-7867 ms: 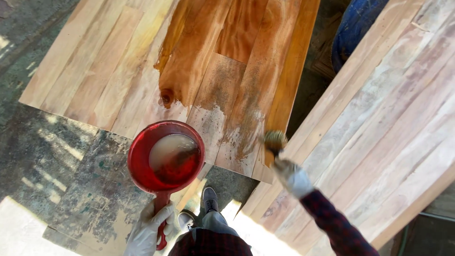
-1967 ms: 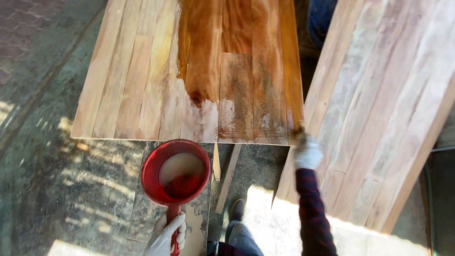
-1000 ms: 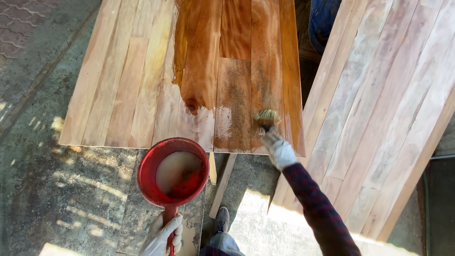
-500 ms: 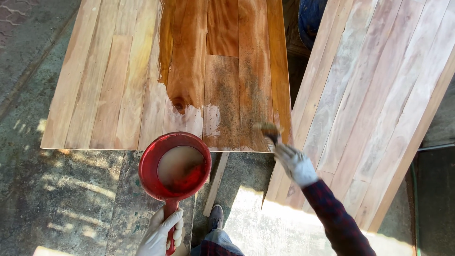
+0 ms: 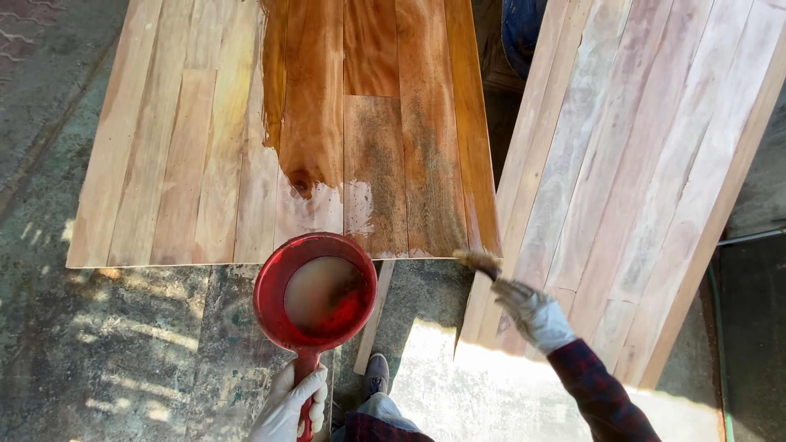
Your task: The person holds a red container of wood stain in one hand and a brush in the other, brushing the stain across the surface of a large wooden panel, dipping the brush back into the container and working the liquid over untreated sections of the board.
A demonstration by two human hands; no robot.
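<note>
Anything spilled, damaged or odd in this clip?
No spill shows. The wooden panel is only partly coated: dark wet finish on its right boards, ending in a ragged edge. The left hand holds the red dipper level; the right hand holds a brush.

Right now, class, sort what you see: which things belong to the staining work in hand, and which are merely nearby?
In use:
left hand holding the red dipper of brownish liquid
right hand holding the brush
half-stained wooden panel

Merely nearby:
pale plank panel at right
loose wooden strip on the concrete floor
</note>
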